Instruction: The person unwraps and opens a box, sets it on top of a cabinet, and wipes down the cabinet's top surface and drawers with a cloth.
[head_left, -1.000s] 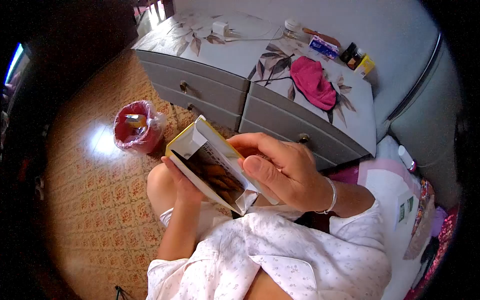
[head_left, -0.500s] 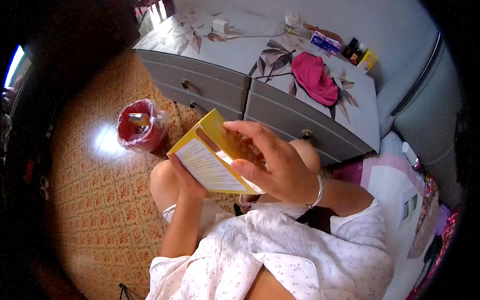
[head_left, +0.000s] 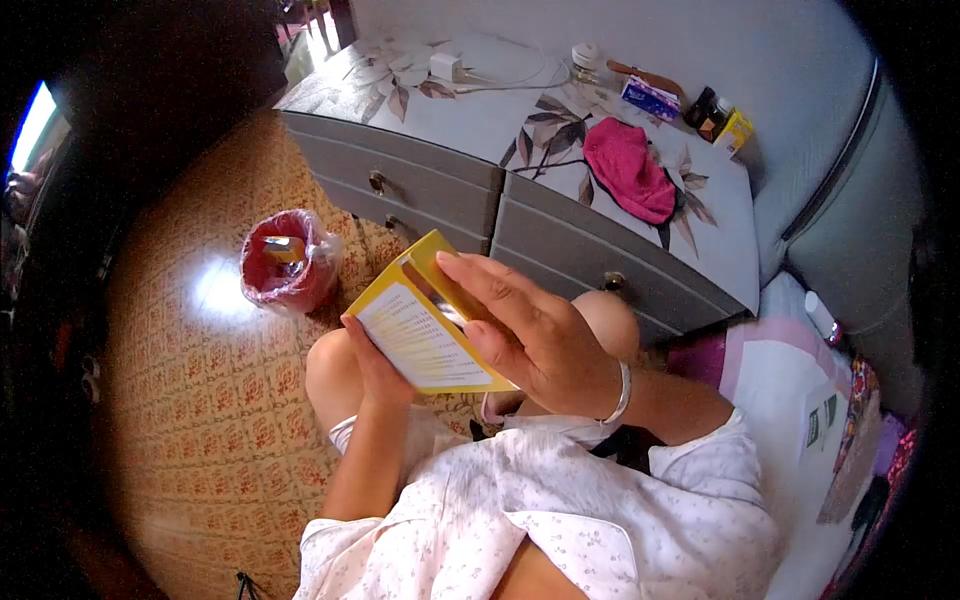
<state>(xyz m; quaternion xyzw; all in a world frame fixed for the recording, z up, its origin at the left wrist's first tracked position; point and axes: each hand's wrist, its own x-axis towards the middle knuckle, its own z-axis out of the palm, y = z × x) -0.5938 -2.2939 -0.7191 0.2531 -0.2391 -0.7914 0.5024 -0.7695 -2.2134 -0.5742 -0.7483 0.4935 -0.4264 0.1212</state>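
A yellow box [head_left: 418,338] with a white printed panel is tilted above my lap. Its panel faces up toward the camera, and the inside of the box is out of sight. My left hand [head_left: 378,368] holds it from the lower left, with the fingers partly hidden behind it. On the right side, my right hand [head_left: 540,335] grips the box along its upper right edge, the thumb bent over the near side and the fingers along the far side. A bracelet circles the right wrist.
A red lined bin [head_left: 292,290] stands on the patterned floor at left. The grey drawer cabinet [head_left: 400,170] ahead carries a pink cloth [head_left: 628,170], a charger [head_left: 446,67], a purple box [head_left: 650,98], small bottles and a yellow box [head_left: 734,132]. Bedding lies at right.
The box has turned from showing its open inside with brown contents to showing its printed panel and closed-looking edge. Both hands still hold it, and my right hand has shifted slightly left.
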